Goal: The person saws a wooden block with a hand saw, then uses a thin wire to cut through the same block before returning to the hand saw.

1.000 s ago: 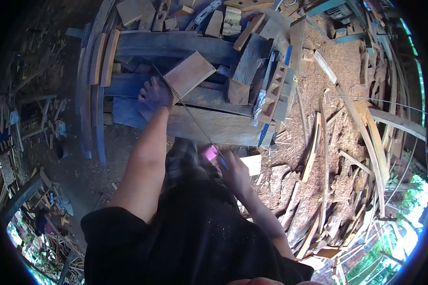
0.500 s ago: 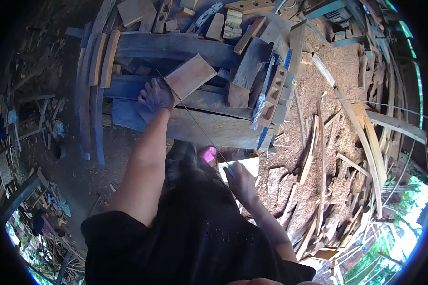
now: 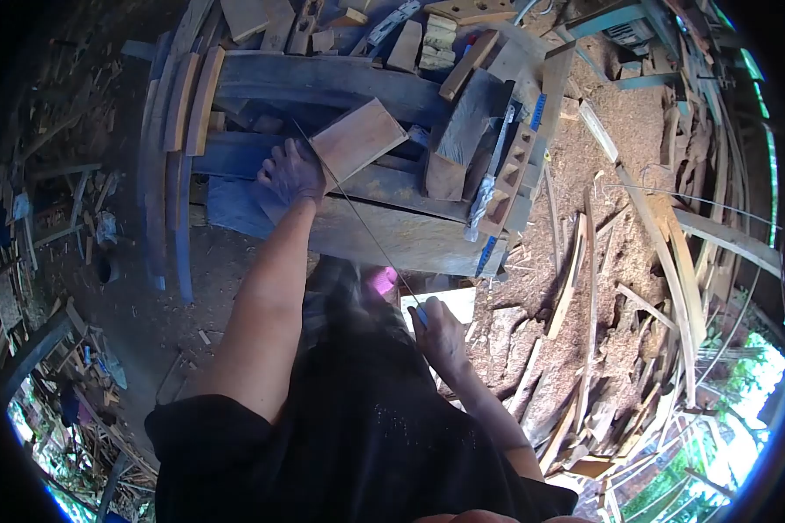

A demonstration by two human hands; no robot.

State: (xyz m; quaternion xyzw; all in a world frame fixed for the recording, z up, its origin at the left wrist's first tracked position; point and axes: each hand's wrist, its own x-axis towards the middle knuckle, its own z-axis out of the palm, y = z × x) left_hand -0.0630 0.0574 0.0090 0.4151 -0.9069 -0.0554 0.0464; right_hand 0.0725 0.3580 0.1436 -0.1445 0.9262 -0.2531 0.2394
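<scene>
My right hand [image 3: 443, 336] is wrapped round the blue handle [image 3: 422, 312] of a handsaw. Its thin blade [image 3: 362, 220], seen nearly edge-on, runs up and left across a reddish-brown wooden block [image 3: 360, 144]. The block rests slantwise on the timber bench. My left hand [image 3: 292, 174] presses down on the wood just left of the blade, its fingers bent over it. How much wood lies under that palm is hidden. The saw teeth are too small to make out.
Heavy beams [image 3: 331, 85] form the bench, with offcuts along its far side. At its right end lie a holed wooden piece [image 3: 506, 179] and a dark block [image 3: 467, 131]. Sawdust and long wood strips [image 3: 576, 275] cover the ground to the right.
The view has shifted slightly, so the bench and block appear a little further right. The blade stays across the wood at nearly the same angle, and both hands keep their holds.
</scene>
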